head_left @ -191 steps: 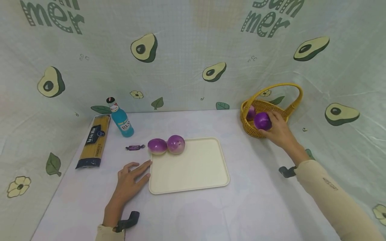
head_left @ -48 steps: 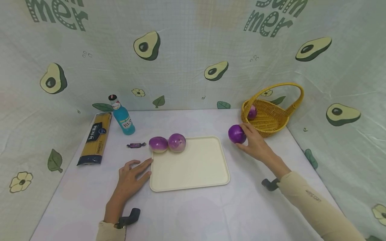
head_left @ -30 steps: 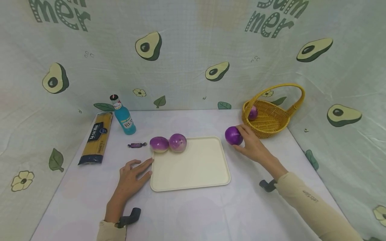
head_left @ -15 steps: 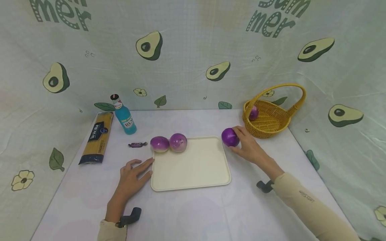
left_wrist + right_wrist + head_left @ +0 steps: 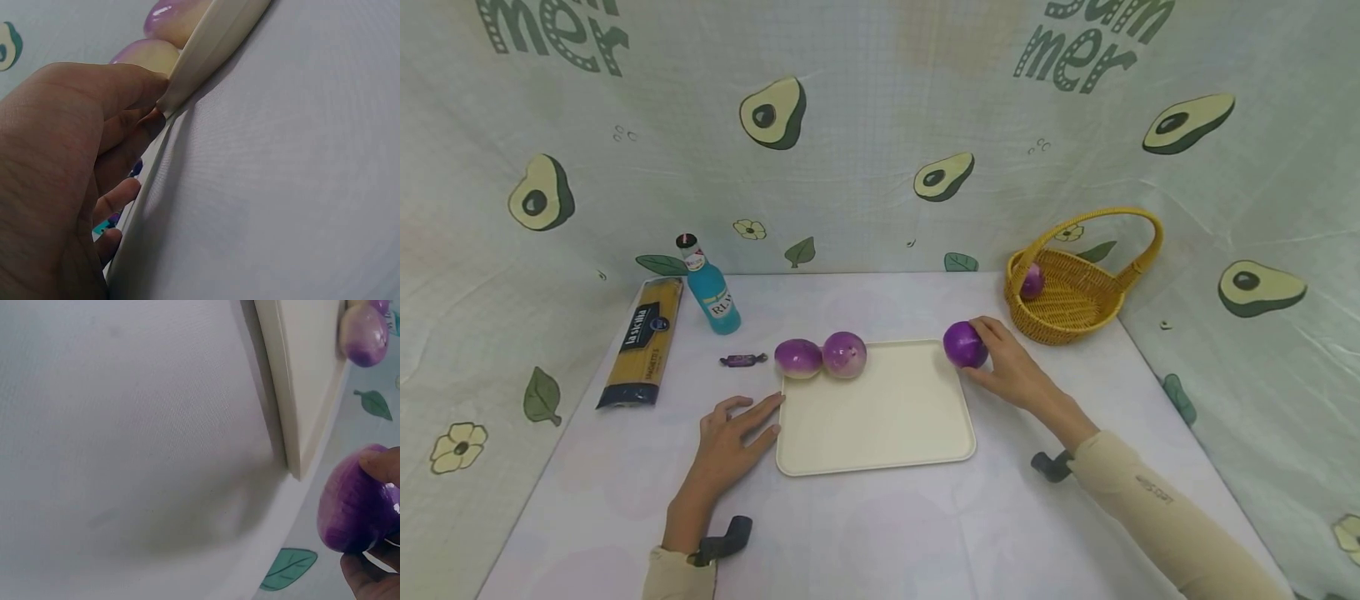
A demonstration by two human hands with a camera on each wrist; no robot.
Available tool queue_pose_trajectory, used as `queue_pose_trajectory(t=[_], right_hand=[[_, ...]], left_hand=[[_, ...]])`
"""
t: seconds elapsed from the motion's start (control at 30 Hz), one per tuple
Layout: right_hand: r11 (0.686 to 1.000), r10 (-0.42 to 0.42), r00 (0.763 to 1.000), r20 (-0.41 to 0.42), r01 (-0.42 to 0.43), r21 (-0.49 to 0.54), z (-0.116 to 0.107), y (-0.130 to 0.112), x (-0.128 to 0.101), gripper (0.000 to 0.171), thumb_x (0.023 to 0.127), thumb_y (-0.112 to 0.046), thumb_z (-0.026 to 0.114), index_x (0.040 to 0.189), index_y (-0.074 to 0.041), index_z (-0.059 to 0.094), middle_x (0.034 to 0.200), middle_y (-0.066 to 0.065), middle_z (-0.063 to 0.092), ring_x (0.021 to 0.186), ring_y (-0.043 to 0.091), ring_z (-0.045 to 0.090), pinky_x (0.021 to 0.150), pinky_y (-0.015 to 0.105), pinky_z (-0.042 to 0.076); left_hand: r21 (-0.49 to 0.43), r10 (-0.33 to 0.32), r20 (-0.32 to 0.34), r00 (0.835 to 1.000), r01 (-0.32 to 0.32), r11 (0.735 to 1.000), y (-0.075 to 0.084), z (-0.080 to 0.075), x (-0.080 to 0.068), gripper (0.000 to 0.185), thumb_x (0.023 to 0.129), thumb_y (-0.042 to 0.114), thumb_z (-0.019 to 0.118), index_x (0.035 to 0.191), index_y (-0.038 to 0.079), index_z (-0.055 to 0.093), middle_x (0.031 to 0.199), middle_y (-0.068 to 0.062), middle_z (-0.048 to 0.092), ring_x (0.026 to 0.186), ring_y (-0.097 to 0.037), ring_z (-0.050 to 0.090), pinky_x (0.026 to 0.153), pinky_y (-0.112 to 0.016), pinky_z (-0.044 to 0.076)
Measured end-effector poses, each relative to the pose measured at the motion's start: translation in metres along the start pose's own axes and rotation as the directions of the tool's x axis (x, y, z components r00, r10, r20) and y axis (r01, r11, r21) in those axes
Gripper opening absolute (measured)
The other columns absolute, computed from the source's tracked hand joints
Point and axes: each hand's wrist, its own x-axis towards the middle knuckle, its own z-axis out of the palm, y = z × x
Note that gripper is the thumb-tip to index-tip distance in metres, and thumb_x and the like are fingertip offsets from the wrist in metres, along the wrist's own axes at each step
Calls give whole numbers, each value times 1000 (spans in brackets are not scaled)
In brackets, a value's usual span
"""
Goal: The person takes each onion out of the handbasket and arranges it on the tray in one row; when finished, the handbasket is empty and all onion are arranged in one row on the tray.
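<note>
Right fingers (image 5: 997, 335) round purple ball (image 5: 962, 345), near roomy right tray edge (image 5: 966, 408).

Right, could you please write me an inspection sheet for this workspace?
Surface: white cloth, faintly creased.
Job's things: cream tray, two purple vegetables at its far left corner; held vegetable by its far right corner; yellow basket containing one more vegetable.
Clutter: spaghetti pack, blue bottle and wrapped candy, left of the tray.
Grippers: left hand touches the tray's left edge; right hand grips the held vegetable.
Cables: nothing seen.
Surroundings: avocado-print backdrop behind the surface.
</note>
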Motion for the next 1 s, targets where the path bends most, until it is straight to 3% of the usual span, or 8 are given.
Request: queue_pose_trajectory(t=[1.0], right_hand=[[999, 6, 998, 63, -9, 33, 18, -19, 10, 80, 83, -15, 83, 147, 6, 40, 150, 21, 38, 137, 38, 40, 110, 50, 38]], left_hand=[[4, 1, 3, 1000, -1, 1000, 1, -2, 0, 52, 98, 52, 58, 147, 36, 52, 141, 6, 59, 136, -30, 32, 107, -59, 17]])
